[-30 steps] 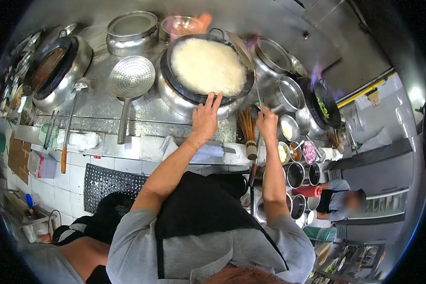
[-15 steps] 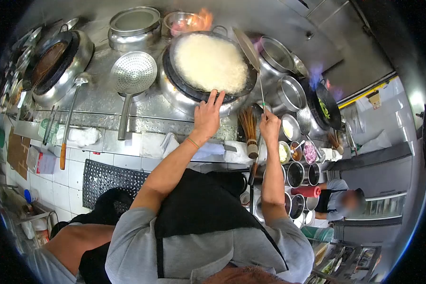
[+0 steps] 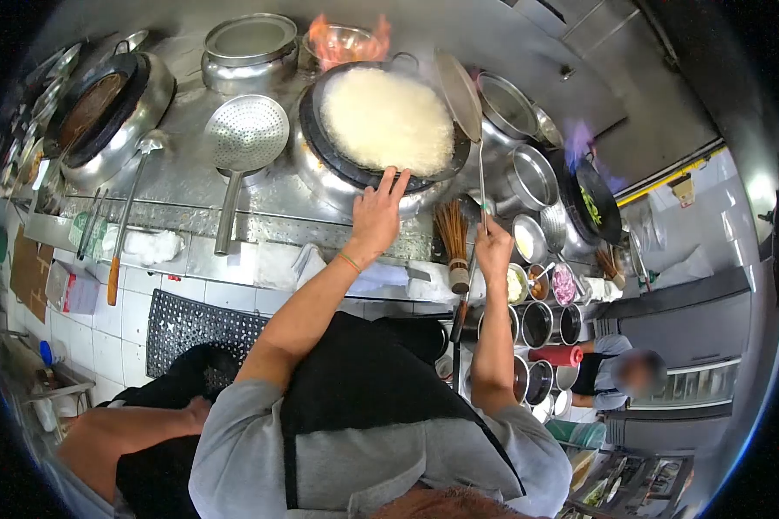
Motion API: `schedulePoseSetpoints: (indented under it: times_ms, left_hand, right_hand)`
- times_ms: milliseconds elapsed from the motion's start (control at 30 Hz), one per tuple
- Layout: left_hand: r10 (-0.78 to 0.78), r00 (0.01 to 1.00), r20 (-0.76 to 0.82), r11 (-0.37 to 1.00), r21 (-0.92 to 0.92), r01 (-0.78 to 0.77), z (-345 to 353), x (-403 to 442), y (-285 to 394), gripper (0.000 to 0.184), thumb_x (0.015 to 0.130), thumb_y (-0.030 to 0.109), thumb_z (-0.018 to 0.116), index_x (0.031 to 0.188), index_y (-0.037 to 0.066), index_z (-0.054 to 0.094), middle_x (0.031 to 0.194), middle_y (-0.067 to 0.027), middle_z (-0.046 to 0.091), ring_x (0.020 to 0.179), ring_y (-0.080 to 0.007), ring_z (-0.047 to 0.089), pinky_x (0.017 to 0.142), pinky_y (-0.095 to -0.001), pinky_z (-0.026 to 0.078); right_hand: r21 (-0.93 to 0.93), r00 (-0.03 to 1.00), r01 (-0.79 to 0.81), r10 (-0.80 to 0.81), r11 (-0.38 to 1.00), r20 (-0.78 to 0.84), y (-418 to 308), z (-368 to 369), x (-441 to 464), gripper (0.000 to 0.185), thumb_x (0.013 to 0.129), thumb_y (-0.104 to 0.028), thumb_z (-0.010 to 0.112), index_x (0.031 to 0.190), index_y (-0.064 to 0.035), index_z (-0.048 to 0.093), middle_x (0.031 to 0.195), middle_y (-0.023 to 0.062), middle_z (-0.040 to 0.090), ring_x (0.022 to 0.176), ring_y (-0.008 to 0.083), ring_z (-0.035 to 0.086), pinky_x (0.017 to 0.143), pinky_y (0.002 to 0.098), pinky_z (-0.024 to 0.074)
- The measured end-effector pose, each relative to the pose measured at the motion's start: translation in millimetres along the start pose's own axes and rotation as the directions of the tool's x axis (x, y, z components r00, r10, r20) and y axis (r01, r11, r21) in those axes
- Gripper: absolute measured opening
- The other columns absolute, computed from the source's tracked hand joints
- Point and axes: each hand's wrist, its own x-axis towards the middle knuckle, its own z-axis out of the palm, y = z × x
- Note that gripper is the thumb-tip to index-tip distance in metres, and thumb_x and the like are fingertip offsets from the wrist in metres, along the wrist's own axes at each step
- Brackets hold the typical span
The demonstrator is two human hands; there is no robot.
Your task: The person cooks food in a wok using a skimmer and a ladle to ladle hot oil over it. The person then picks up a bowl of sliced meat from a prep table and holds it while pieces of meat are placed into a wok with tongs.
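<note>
In the head view a black wok (image 3: 316, 130) full of pale, frothing liquid (image 3: 388, 121) sits on a rounded metal stove ring. My left hand (image 3: 378, 216) reaches to its front edge, two fingers stretched out at the rim; whether they touch it I cannot tell. A long-handled strainer (image 3: 455, 95) is in my right hand (image 3: 494, 248), fingers wrapped round the handle. Its round head is raised beside the wok's right rim, tilted nearly edge-on. Just left of the right hand stands a bamboo brush (image 3: 452, 238).
Flames rise around a metal bowl (image 3: 342, 43) behind the wok. A perforated skimmer (image 3: 248, 134) lies to the left, near a wood-handled ladle (image 3: 128, 221). At right are metal pots (image 3: 532, 177) and a wok with greens (image 3: 610, 216). Other people stand left and far right.
The strainer's head has shifted slightly right. My left hand stays at the wok's rim. The flames behind have spread left, and the person at lower left has moved an arm.
</note>
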Motion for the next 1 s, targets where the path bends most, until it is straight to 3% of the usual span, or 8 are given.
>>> schedulePoseSetpoints:
  times_ms: [133, 200, 267, 333, 633, 800, 867, 1000]
  left_hand:
    - [-0.02, 1.0, 0.01, 0.999, -0.024, 0.02, 3, 0, 2, 0.072, 0.073, -0.001, 0.057, 0.141, 0.013, 0.038, 0.138, -0.0099, 0.039, 0.084, -0.0316, 0.056, 0.072, -0.0443, 0.046]
    - [-0.023, 1.0, 0.014, 1.0, -0.007, 0.023, 4, 3, 2, 0.072, 0.073, -0.001, 0.057, 0.141, 0.013, 0.038, 0.138, -0.0101, 0.039, 0.084, -0.0313, 0.056, 0.072, -0.044, 0.046]
    - [-0.032, 0.999, 0.027, 0.999, 0.007, 0.032, 4, 0, 3, 0.071, 0.073, 0.0, 0.057, 0.141, 0.013, 0.038, 0.138, -0.0103, 0.04, 0.083, -0.031, 0.056, 0.072, -0.0437, 0.046]
    - [-0.02, 0.999, 0.036, 1.0, -0.001, 0.02, 4, 2, 2, 0.075, 0.073, 0.002, 0.064, 0.142, 0.01, 0.035, 0.137, -0.0143, 0.038, 0.087, -0.0345, 0.058, 0.072, -0.0451, 0.049]
    - [-0.009, 0.999, 0.034, 0.999, -0.045, 0.01, -5, 3, 5, 0.073, 0.074, 0.003, 0.064, 0.141, 0.01, 0.036, 0.139, -0.0162, 0.039, 0.085, -0.0339, 0.059, 0.074, -0.0446, 0.05]
    - [-0.002, 0.999, 0.051, 0.998, -0.056, 0.005, -7, 3, 2, 0.072, 0.074, 0.002, 0.064, 0.14, 0.01, 0.037, 0.139, -0.0165, 0.04, 0.085, -0.0347, 0.059, 0.075, -0.0451, 0.05]
    - [-0.006, 0.998, 0.062, 0.998, -0.069, 0.01, -8, 4, 2, 0.071, 0.075, 0.002, 0.063, 0.14, 0.01, 0.037, 0.139, -0.0166, 0.039, 0.086, -0.0352, 0.059, 0.075, -0.0454, 0.05]
    - [-0.021, 0.995, 0.102, 0.997, -0.073, 0.029, -10, 5, 3, 0.07, 0.075, 0.002, 0.063, 0.14, 0.009, 0.037, 0.14, -0.0168, 0.038, 0.086, -0.0365, 0.059, 0.075, -0.0462, 0.049]
  right_hand:
    - [0.028, 0.984, 0.154, -0.151, 0.988, -0.096, 14, 1, -22, 0.03, 0.086, -0.008, 0.061, 0.115, -0.0018, 0.064, 0.079, 0.0223, 0.066, 0.064, 0.013, 0.058, 0.064, 0.0321, 0.0488]
    - [-0.009, 0.999, 0.043, -0.043, 0.999, -0.007, 23, -8, -36, 0.029, 0.087, -0.007, 0.061, 0.114, 0.0006, 0.064, 0.078, 0.0166, 0.068, 0.068, 0.0107, 0.057, 0.067, 0.0288, 0.049]
    - [0.338, 0.999, -0.036, 0.035, 0.941, 0.008, 50, -6, -59, 0.027, 0.09, -0.009, 0.061, 0.116, -0.0018, 0.065, 0.07, 0.0039, 0.062, 0.066, 0.007, 0.052, 0.062, 0.0248, 0.0452]
    - [0.184, 1.0, 0.019, -0.021, 0.983, 0.008, 56, -8, -84, 0.025, 0.09, -0.007, 0.06, 0.114, -0.0017, 0.066, 0.068, -0.0007, 0.057, 0.064, 0.0059, 0.05, 0.059, 0.023, 0.0432]
    - [0.024, 0.999, 0.03, -0.031, 0.999, 0.029, 28, -19, -148, 0.026, 0.089, -0.002, 0.058, 0.114, 0.001, 0.063, 0.085, 0.0186, 0.068, 0.074, 0.0148, 0.064, 0.068, 0.0285, 0.0492]
    - [0.013, 0.999, 0.036, -0.037, 0.999, 0.03, 24, -41, -168, 0.027, 0.088, 0.001, 0.057, 0.115, 0.0023, 0.063, 0.085, 0.0192, 0.067, 0.07, 0.0204, 0.064, 0.067, 0.029, 0.0487]
    - [-0.02, 0.998, 0.059, -0.059, 0.998, -0.001, 23, -50, -174, 0.03, 0.085, 0.004, 0.059, 0.114, 0.0011, 0.064, 0.071, 0.0181, 0.059, 0.06, 0.0211, 0.058, 0.057, 0.0302, 0.046]
    - [0.038, 0.999, -0.032, 0.033, 0.999, -0.023, 29, -57, -182, 0.028, 0.086, 0.003, 0.06, 0.113, 0.0019, 0.064, 0.069, 0.0149, 0.057, 0.06, 0.0138, 0.055, 0.058, 0.0277, 0.0458]
